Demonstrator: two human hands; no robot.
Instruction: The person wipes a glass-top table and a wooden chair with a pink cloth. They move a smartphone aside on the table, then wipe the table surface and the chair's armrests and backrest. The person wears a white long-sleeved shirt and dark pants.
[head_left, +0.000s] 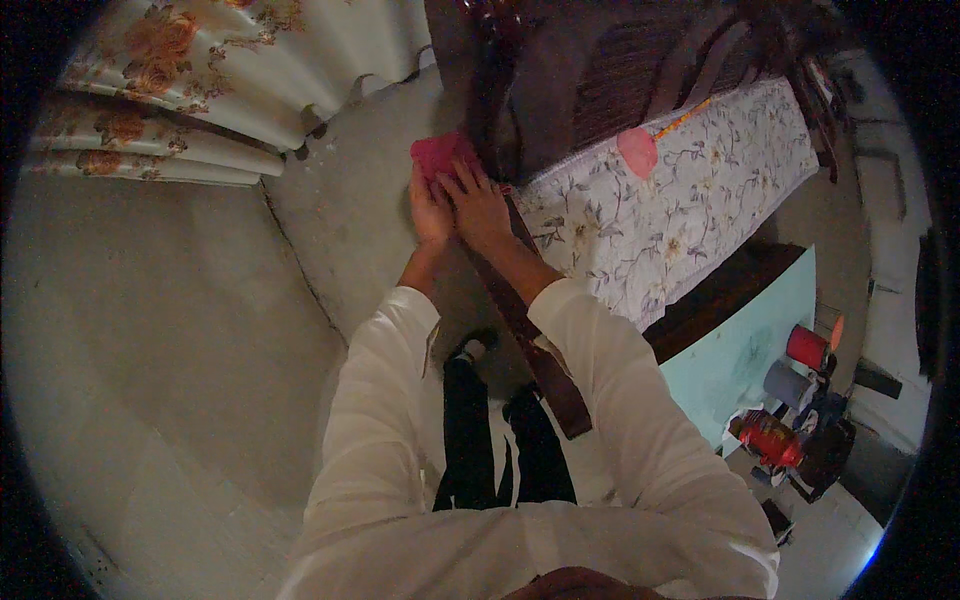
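A folded pink cloth (442, 152) is held out before me between both hands, close to the end of a dark wooden seat frame. My left hand (433, 210) supports it from the left side, fingers running up against it. From the right, my right hand (478, 201) presses on the cloth with its fingers spread across it. The wooden rail (551, 382) of the seat runs beneath my right forearm. Whether the cloth touches the wood, I cannot tell.
A floral cover (637, 225) lies on the seat, carrying a pink paddle-shaped thing (639, 152) with an orange handle. Patterned curtains (225, 67) hang at upper left. At right, a pale green tabletop (742, 360) has a red spool-like cylinder (808, 346) and a grey one (787, 383) near it.
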